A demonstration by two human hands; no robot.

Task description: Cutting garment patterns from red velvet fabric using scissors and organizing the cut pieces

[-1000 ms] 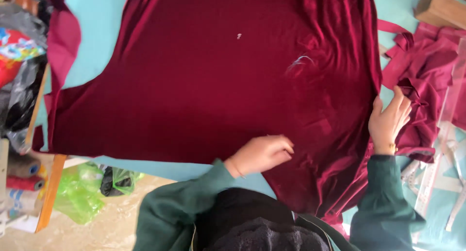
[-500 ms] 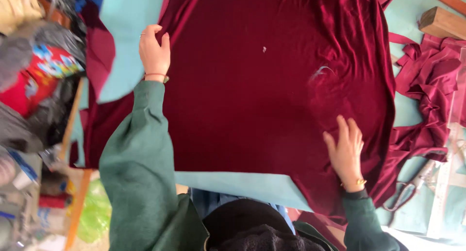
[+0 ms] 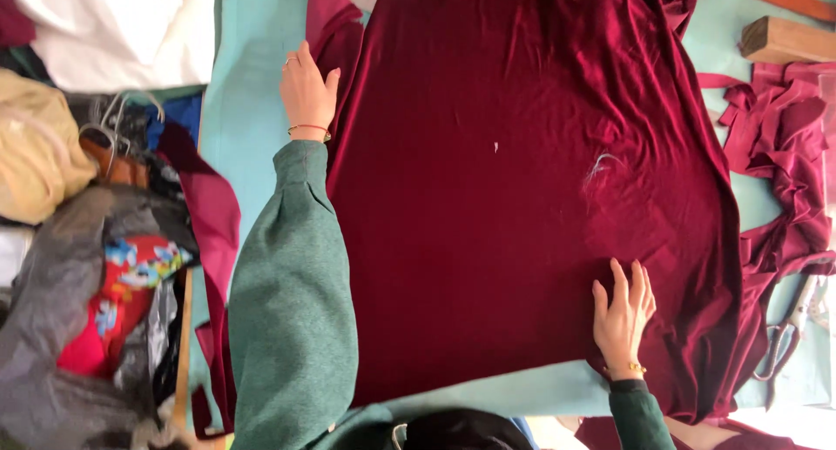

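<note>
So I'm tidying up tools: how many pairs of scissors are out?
1. One pair of scissors lies at the table's right edge, beside the dark red velvet cloth. Others may be hidden under the fabric scraps.

Both arms wear loose, heavy-knit green sleeves with gathered cuffs. The left hand [image 3: 306,89] carries a thin ring on one finger and a slim red-and-gold bracelet at the wrist. The right hand [image 3: 622,315] carries a gold beaded bracelet.
</note>
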